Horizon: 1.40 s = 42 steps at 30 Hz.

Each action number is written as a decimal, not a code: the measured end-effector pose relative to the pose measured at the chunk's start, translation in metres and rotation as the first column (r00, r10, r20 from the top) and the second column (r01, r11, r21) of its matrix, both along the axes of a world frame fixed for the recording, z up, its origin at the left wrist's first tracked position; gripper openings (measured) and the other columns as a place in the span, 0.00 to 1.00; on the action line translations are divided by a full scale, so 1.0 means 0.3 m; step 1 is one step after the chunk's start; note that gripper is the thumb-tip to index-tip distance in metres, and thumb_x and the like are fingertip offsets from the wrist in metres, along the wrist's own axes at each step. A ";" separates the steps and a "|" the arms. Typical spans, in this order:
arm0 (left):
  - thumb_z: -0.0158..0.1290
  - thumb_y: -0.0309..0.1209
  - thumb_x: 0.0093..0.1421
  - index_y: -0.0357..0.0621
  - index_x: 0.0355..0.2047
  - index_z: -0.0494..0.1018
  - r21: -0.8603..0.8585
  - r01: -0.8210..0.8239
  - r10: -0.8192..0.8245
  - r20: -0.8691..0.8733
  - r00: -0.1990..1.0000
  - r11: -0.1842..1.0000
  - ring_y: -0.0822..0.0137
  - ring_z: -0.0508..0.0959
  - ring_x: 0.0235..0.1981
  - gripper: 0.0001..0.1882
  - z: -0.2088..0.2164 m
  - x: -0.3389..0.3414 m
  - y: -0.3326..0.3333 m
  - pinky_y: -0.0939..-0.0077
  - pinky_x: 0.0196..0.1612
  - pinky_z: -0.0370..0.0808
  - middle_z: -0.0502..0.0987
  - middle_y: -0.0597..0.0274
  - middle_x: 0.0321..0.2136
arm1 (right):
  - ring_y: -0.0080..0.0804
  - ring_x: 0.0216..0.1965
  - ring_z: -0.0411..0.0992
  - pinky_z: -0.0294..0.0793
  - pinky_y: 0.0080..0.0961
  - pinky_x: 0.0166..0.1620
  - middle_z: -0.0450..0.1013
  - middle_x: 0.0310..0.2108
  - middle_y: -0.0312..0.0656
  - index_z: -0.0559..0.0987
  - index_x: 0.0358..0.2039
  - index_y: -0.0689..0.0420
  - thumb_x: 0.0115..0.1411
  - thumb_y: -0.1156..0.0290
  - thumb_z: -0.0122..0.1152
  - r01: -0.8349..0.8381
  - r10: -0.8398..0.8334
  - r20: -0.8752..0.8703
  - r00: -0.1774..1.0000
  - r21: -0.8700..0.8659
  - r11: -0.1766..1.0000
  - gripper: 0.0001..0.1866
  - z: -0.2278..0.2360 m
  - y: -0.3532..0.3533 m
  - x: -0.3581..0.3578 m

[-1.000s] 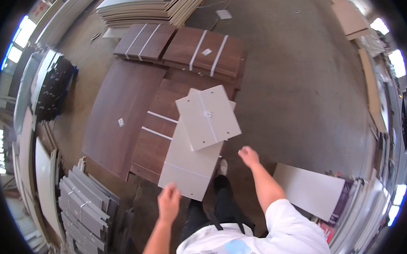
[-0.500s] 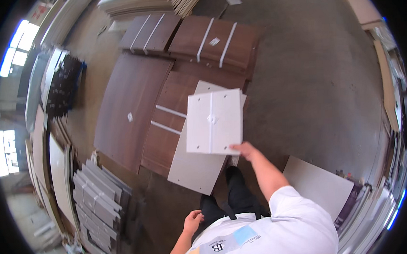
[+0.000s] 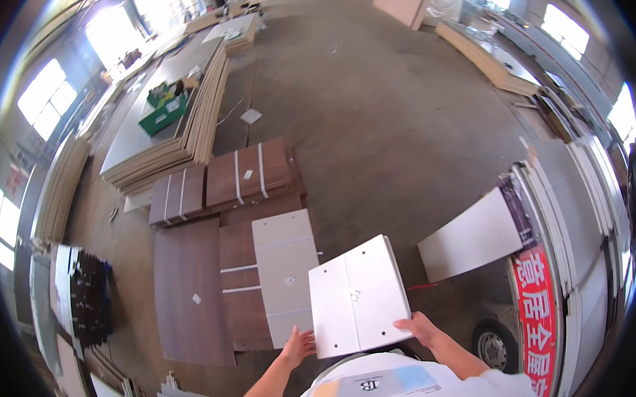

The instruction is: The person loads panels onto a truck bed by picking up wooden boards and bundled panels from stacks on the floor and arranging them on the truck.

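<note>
A strapped bundle of white panels (image 3: pixel 350 316) hangs in front of me, with dark holes near its corners and a label in the middle. My right hand (image 3: pixel 418 326) grips it at the near right corner, thumb on top. My left hand (image 3: pixel 298 345) is beside its near left corner, fingers stretched out and apart; whether they touch the edge I cannot tell. Left of the bundle, a light grey strapped panel pack (image 3: pixel 281 249) lies on the brown panels (image 3: pixel 238 310).
Strapped brown bundles (image 3: pixel 223 179) lie beyond. Farther left, a tall board stack (image 3: pixel 138 156) bears a green crate (image 3: pixel 164 116). At right, a white board (image 3: pixel 470 235) juts out beside a vehicle wheel (image 3: pixel 493 348) and a red banner (image 3: pixel 535 310). Dark-edged panels (image 3: pixel 90 297) stand far left.
The view has tilted up and turned right. The white bundle, still in my right hand, has moved right, off the stack. My left hand has come from near my body to the bundle's side.
</note>
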<state>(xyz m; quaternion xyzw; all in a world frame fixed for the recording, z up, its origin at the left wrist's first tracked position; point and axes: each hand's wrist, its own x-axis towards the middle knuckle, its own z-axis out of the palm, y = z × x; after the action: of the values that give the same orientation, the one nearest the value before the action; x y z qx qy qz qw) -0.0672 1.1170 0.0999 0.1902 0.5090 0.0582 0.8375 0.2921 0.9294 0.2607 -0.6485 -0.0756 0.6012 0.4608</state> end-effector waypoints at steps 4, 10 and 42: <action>0.38 0.66 0.70 0.38 0.68 0.61 0.094 0.519 -0.526 0.087 0.846 0.850 0.54 0.70 0.63 0.44 0.095 0.325 -0.061 0.52 0.66 0.65 0.69 0.48 0.63 | 0.37 0.52 0.78 0.74 0.32 0.56 0.80 0.49 0.50 0.80 0.51 0.74 0.58 0.66 0.70 0.190 -0.197 0.089 0.976 0.076 0.979 0.26 0.059 -0.348 -0.063; 0.46 0.58 0.70 0.41 0.69 0.61 0.114 0.422 -0.432 0.083 0.898 0.899 0.52 0.68 0.65 0.39 0.093 0.690 -0.253 0.54 0.70 0.61 0.66 0.51 0.67 | 0.25 0.49 0.74 0.71 0.27 0.56 0.80 0.47 0.38 0.80 0.52 0.64 0.60 0.64 0.73 0.336 -0.372 0.303 0.877 0.166 0.927 0.23 0.130 -0.746 -0.166; 0.54 0.33 0.70 0.45 0.36 0.72 0.679 0.185 -0.646 0.524 0.555 0.710 0.74 0.68 0.23 0.06 1.063 2.590 -1.697 0.78 0.27 0.64 0.70 0.68 0.24 | 0.26 0.40 0.77 0.75 0.25 0.46 0.79 0.39 0.36 0.80 0.44 0.59 0.63 0.66 0.61 0.558 -0.962 -0.203 -0.184 0.784 -0.272 0.13 0.432 -2.505 0.897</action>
<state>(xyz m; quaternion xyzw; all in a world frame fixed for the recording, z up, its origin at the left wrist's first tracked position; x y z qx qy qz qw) 0.7097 0.6079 0.4187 0.5031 0.0246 0.0622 0.8617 0.5613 0.1780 0.3902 -0.4068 0.0789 -0.2212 0.8828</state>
